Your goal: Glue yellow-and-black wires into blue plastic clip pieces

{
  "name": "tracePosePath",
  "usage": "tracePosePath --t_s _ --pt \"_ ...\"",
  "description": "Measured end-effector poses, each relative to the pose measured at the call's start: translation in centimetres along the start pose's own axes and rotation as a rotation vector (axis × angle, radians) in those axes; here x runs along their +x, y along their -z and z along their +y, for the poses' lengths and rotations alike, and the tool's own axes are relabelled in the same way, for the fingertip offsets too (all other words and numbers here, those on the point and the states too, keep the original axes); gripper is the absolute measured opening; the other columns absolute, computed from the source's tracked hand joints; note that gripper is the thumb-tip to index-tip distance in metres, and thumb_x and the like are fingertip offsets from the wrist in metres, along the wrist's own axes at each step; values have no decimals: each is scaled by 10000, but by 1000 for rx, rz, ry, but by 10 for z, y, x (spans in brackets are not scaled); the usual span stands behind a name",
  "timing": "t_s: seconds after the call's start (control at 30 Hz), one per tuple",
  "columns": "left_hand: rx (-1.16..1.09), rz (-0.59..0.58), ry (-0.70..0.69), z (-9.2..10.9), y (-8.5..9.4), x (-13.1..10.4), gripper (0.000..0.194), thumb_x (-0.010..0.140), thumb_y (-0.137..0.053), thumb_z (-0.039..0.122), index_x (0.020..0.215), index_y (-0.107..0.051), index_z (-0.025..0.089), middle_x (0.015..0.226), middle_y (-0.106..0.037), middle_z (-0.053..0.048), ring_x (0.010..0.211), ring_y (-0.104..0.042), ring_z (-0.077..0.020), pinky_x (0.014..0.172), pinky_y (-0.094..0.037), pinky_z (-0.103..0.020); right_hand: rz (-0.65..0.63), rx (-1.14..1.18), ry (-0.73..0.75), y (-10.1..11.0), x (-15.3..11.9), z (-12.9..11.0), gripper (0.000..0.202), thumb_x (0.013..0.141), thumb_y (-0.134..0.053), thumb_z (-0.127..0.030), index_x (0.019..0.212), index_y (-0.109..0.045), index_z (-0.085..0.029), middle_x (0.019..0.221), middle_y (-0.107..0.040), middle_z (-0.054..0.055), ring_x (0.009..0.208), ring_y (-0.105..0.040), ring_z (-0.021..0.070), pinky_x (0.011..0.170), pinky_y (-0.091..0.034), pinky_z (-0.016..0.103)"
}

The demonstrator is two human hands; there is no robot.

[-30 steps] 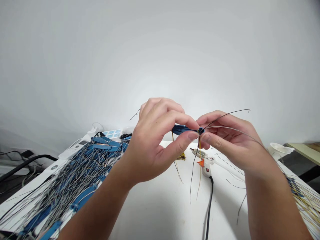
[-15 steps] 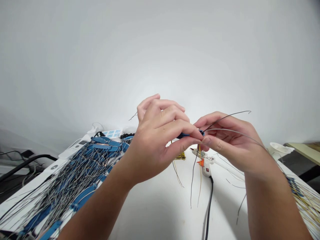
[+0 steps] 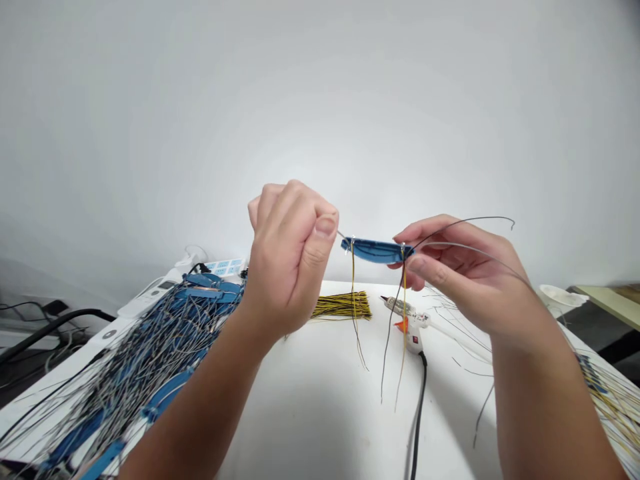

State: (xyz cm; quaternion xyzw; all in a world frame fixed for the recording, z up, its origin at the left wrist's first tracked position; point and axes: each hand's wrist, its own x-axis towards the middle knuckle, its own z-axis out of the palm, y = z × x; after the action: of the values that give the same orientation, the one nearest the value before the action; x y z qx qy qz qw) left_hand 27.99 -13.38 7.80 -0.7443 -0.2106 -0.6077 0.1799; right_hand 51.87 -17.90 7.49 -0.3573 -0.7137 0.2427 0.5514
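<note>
A curved blue plastic piece (image 3: 377, 251) hangs in the air between my hands, with thin grey, black and yellow wires at its ends. My right hand (image 3: 455, 273) pinches its right end between thumb and fingers. Two yellow wires (image 3: 404, 313) dangle from it, and a grey wire (image 3: 475, 249) arcs back over my right palm. Closed in a fist to the left, my left hand (image 3: 295, 253) grips a thin wire (image 3: 343, 235) that runs from the piece's left end. The part of that wire inside the fist is hidden.
A heap of blue pieces with grey wires (image 3: 150, 347) covers the table's left side, beside a white power strip (image 3: 160, 290). Behind my hands lie a bundle of yellow and black wires (image 3: 345, 305) and a glue gun (image 3: 413, 333) with a black cord. More wired pieces (image 3: 600, 387) lie at right.
My left hand has let go of the blue piece's body and moved left, closing into a fist on the wire. The piece now shows fully, still in my right hand.
</note>
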Motion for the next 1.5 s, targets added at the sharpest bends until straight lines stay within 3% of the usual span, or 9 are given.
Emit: tracePosePath --t_s 0.2,0.37,0.5,0.63,0.77,0.93,1.1,1.3,1.5 --pt "-76 105 -36 -57 -41 -23 407 1129 -441 358 747 -420 219 663 -421 6 660 -419 -158 678 -358 -341 380 -150 76 7 13 15 206 963 -807 -401 1093 -770 -245 850 -741 32 659 -676 169 528 -552 293" --pt "-111 -345 343 -135 -83 -70 521 1008 -610 569 639 -506 216 628 -526 21 660 -482 -114 644 -403 -245 542 -163 96 13 16 18 165 969 -792 -424 1055 -768 -284 911 -745 67 725 -685 231 526 -512 354" --pt "-175 -402 474 -168 -92 -91 412 825 -816 588 908 -767 188 831 -771 -17 724 -639 -135 678 -507 -240 541 -136 82 10 12 4 113 964 -796 -404 1019 -765 -310 933 -741 89 764 -684 273 556 -504 401" --pt "-353 -430 659 -146 -79 -69 410 1015 -638 526 1121 -809 169 1058 -838 -97 964 -778 -196 901 -624 -320 498 -116 107 10 9 -4 115 968 -790 -384 1046 -766 -304 931 -740 89 782 -688 269 561 -519 394" --pt "-855 -405 1038 -94 -56 -33 452 933 -810 467 1250 -786 146 1174 -820 -142 1097 -783 -223 1020 -631 -331 458 -132 76 16 9 0 198 973 -785 -409 1120 -766 -278 926 -746 69 776 -705 239 550 -552 353" --pt "-1100 -479 1035 -47 -34 -11 372 990 -756 440 1251 -793 177 1185 -820 -131 1099 -787 -236 828 -673 -261 344 -147 38 17 9 4 248 954 -811 -447 1117 -763 -267 911 -743 51 733 -699 200 545 -574 309" --pt "-1139 -569 984 -27 -22 -5 332 982 -766 431 1213 -813 196 1121 -835 -112 1053 -797 -236 723 -666 -231 265 -177 26 10 5 -2 221 945 -825 -419 1109 -767 -283 934 -724 42 807 -709 204 602 -606 297" --pt "-968 -542 948 -42 -36 -14 344 827 -912 435 1041 -823 182 1011 -831 -103 986 -784 -233 712 -657 -259 310 -206 30 12 6 0 229 941 -823 -413 1092 -769 -249 945 -727 53 768 -687 196 608 -600 307" --pt "-428 -536 952 -114 -88 -64 332 837 -833 450 978 -806 151 960 -818 -87 854 -744 -179 773 -635 -277 301 -185 -8 9 6 -1 246 941 -817 -454 1084 -768 -261 924 -731 50 763 -697 201 612 -599 312"
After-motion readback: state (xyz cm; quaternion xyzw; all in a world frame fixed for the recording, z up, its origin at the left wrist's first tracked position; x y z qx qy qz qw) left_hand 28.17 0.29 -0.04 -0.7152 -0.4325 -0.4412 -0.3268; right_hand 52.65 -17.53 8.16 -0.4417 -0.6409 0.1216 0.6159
